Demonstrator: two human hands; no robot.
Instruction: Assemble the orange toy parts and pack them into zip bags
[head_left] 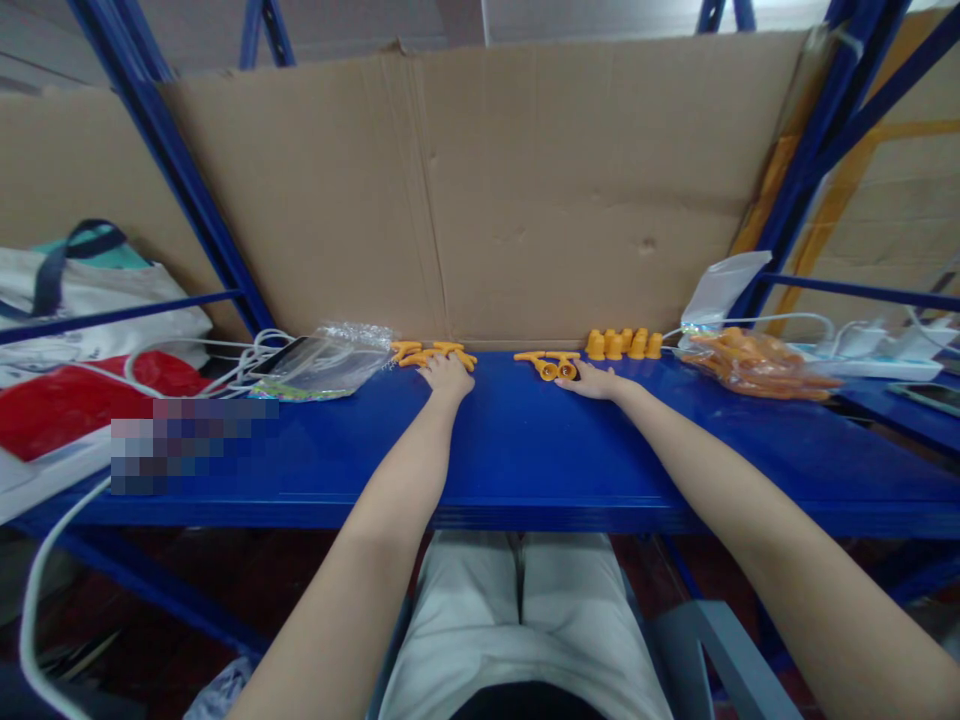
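My left hand reaches forward over a small group of orange-yellow plastic pieces near the cardboard. Its fingers look stretched out and touch the pieces, covering part of them. To the right, my right hand is at a pair of orange-yellow plastic pieces with round cup ends and thin stems. Thumb and fingers close around the nearer cup end, partly hiding it. Just behind that hand, several orange-yellow thimble-shaped caps stand in rows on the blue tabletop.
A clear bag of orange parts lies at the right, near a white power strip and a phone. At left are a clear plastic bag, white cables, a red bag and a cloth bag. A cardboard panel stands behind.
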